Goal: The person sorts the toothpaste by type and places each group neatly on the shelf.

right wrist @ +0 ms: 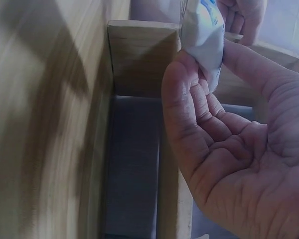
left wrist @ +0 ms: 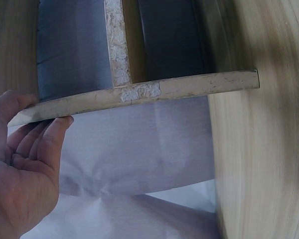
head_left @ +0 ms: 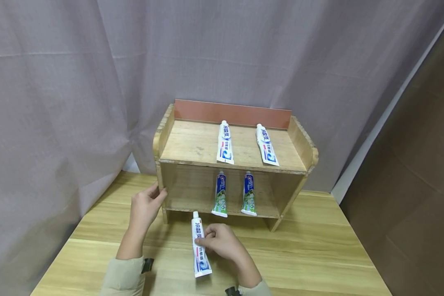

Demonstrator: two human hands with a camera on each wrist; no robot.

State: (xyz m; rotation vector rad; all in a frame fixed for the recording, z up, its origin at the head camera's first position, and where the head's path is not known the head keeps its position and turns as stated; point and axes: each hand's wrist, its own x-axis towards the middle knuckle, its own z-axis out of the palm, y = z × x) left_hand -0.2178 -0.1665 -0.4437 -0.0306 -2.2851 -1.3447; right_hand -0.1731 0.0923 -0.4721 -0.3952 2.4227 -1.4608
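Observation:
My right hand (head_left: 223,243) pinches a white toothpaste tube (head_left: 200,250) between thumb and fingers, in front of the shelf and cap end away from me. In the right wrist view the tube (right wrist: 204,42) shows edge-on in the fingers. My left hand (head_left: 145,205) grips the left side panel of the small wooden shelf (head_left: 192,142); in the left wrist view thumb and fingers lie on either side of the panel edge (left wrist: 89,99). Two white tubes, one left (head_left: 225,143) and one right (head_left: 267,146), lie on the upper board. Below are two blue-green tubes, left (head_left: 220,195) and right (head_left: 248,195).
The shelf stands on a wood-grain table (head_left: 318,246) with a reddish back strip (head_left: 233,113) along its top. A grey curtain (head_left: 222,53) hangs behind, and a brown panel (head_left: 410,164) rises at the right.

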